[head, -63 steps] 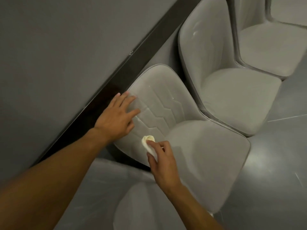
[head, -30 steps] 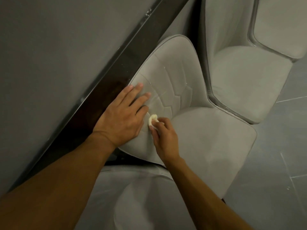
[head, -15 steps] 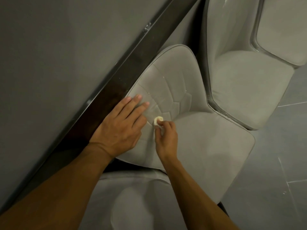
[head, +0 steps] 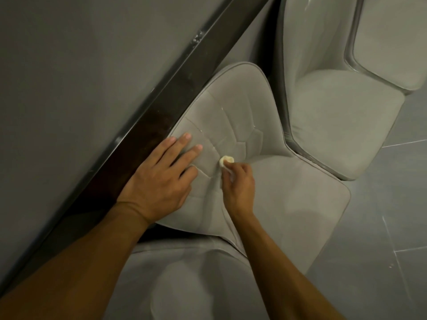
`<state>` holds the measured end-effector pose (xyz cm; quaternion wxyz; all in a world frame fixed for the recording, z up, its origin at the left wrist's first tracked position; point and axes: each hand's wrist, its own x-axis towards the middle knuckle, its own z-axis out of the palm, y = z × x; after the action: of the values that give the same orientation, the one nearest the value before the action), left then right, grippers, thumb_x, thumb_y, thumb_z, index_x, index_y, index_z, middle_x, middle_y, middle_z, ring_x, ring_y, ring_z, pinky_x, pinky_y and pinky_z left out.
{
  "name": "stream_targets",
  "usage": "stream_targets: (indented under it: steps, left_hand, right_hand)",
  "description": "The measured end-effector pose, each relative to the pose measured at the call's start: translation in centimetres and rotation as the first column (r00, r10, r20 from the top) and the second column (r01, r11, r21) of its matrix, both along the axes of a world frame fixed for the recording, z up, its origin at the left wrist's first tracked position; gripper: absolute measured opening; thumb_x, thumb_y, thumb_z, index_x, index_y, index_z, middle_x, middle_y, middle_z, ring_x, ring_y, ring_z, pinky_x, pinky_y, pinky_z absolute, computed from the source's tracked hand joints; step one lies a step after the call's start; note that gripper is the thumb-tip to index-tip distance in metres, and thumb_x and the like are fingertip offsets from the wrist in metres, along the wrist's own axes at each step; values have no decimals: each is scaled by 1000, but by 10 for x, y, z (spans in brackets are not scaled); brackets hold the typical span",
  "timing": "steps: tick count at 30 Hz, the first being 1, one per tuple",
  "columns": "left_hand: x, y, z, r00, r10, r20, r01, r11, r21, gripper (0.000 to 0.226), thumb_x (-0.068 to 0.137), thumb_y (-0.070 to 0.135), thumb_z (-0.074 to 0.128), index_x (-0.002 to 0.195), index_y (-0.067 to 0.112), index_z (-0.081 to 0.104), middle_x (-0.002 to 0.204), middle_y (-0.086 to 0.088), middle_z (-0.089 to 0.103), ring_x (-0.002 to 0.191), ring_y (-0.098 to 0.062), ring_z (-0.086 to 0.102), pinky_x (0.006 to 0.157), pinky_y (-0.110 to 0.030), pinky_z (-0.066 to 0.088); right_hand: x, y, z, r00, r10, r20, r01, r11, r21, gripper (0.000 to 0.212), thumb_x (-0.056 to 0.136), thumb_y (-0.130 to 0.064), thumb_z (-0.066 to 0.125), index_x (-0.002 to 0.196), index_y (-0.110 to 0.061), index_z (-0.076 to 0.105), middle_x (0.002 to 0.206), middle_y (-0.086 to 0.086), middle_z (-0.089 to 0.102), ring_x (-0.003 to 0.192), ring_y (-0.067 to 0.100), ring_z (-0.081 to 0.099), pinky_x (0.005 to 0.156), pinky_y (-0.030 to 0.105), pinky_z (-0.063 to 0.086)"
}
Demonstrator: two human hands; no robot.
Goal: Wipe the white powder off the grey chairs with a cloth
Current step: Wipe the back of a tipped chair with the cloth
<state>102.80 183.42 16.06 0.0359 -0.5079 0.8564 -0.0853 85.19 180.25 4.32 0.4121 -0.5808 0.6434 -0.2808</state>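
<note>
Fingers (head: 231, 172) of right hand (head: 239, 188) pinch a small wadded cloth (head: 226, 160) at frame centre, pressed into a backrest seam of the grey chair (head: 235, 105). Left hand (head: 159, 181) lies flat, fingers straight, bracing the backrest. Cloth looks soft and light; best held bunched, tip protruding.

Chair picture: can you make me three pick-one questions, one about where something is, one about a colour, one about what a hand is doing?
1. Where is the cloth pressed?
A. the floor
B. the dark wall strip
C. the chair's backrest

2. What colour is the cloth?
A. creamy white
B. red
C. blue

3. What is the left hand doing?
A. holding the cloth
B. lying flat on the backrest, fingers straight
C. making a fist

1 C: the right hand pinches the cloth against the backrest's stitched lower part.
2 A: it shows pale cream against the grey fabric.
3 B: its palm and straight fingers rest on the backrest.
</note>
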Motion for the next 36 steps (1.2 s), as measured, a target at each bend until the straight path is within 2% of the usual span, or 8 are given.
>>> stream_targets:
  steps: [6, 14, 16, 22, 24, 27, 32, 36]
  left_hand:
    - [1, 0, -1, 1000, 5, 15, -4, 1000, -3, 24, 98, 26, 45, 100, 10, 62, 145, -23, 54, 144, -44, 39, 121, -54, 25]
    - [-1, -1, 0, 1000, 3, 3, -3, 1000, -14, 29, 97, 26, 38, 95, 10, 62, 146, -22, 54, 142, -45, 41, 120, -53, 25]
    - [-1, 0, -1, 1000, 3, 5, -3, 1000, -7, 30, 97, 27, 37, 95, 10, 62, 146, -22, 53, 143, -45, 40, 120, -54, 25]
    - [-1, 0, -1, 1000, 6, 11, -6, 1000, -11, 35, 98, 29, 36, 102, 8, 63, 146, -23, 53, 143, -45, 39, 121, -54, 23]
    - [-1, 0, -1, 1000, 1, 6, -1, 1000, -16, 30, 97, 28, 38, 100, 9, 61, 146, -22, 54, 143, -45, 40, 120, -54, 24]
    - [1, 2, -2, 1000, -1, 3, 1, 1000, -19, 27, 97, 26, 38, 96, 10, 59, 146, -22, 54, 142, -45, 40, 119, -54, 26]
    - [0, 1, 0, 1000, 14, 0, -14, 1000, -6, 30, 98, 27, 43, 108, 7, 63, 147, -23, 53, 144, -44, 38, 121, -54, 25]
    - [-1, 1, 1, 1000, 21, 7, -21, 1000, -11, 31, 99, 25, 41, 109, 6, 64, 145, -23, 54, 143, -44, 40, 121, -52, 23]
  right_hand:
    - [31, -18, 65, 983, 69, 168, 19, 881, -472, 26, 94, -10, 66, 118, -2, 67, 111, 12, 56, 99, 5, 51, 84, 12, 44]
    - [11, -20, 11, 999, 23, 23, -19, 986, -165, 18, 97, -18, 61, 115, -14, 66, 107, 0, 55, 86, 10, 54, 80, 42, 54]
    - [7, -20, 16, 1000, -21, 4, 21, 991, -130, 22, 98, -20, 61, 117, -13, 65, 109, 1, 55, 87, 7, 52, 83, 38, 53]
    - [28, -17, 46, 987, 123, 106, -60, 883, -465, 27, 97, -14, 63, 123, -8, 66, 110, 9, 55, 95, 16, 57, 81, 22, 49]
    - [26, -17, 28, 994, 74, 80, -43, 941, -337, 23, 97, -14, 63, 120, -10, 66, 107, 5, 54, 92, 18, 59, 79, 23, 49]
    - [11, -18, 12, 998, -47, 50, 52, 994, -95, 23, 97, -17, 62, 119, -11, 67, 105, -2, 51, 92, 24, 61, 77, 4, 38]
    - [35, -25, 59, 984, 72, 160, 6, 898, -440, 25, 96, -7, 63, 121, -4, 65, 109, 11, 55, 98, 14, 56, 86, 16, 45]
    - [43, -34, 45, 983, 120, 140, -40, 879, -476, 29, 96, -5, 63, 124, -4, 64, 110, 12, 56, 98, 17, 58, 83, 30, 52]
